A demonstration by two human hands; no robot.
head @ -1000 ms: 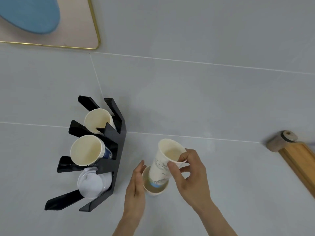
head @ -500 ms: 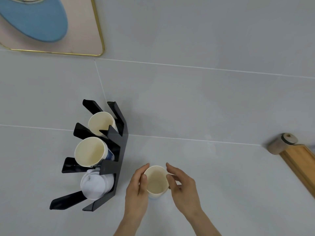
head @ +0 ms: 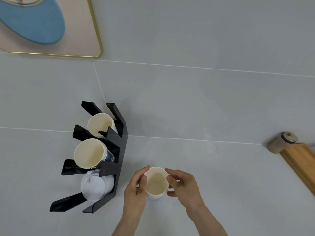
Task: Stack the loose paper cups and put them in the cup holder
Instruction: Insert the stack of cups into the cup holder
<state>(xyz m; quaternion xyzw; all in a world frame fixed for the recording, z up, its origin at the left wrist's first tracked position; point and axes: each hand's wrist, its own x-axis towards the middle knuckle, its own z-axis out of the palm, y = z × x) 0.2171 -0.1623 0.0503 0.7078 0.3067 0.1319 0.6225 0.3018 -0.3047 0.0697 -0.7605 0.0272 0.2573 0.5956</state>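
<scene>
The stacked paper cups (head: 156,183) stand upright on the grey bench (head: 204,108), held between the left hand (head: 136,186) and the right hand (head: 183,186); each grip is closed on the cup wall near the rim, fingertips touching it. The black cup holder (head: 117,160) stands just left of the left grip, with cup stacks in two slots and white lids (head: 95,186) in the nearest.

I have pushed the raised cup (head: 156,183) fully down into the other; my right hand (head: 183,186) has dropped beside the cup holder (head: 117,150).
</scene>
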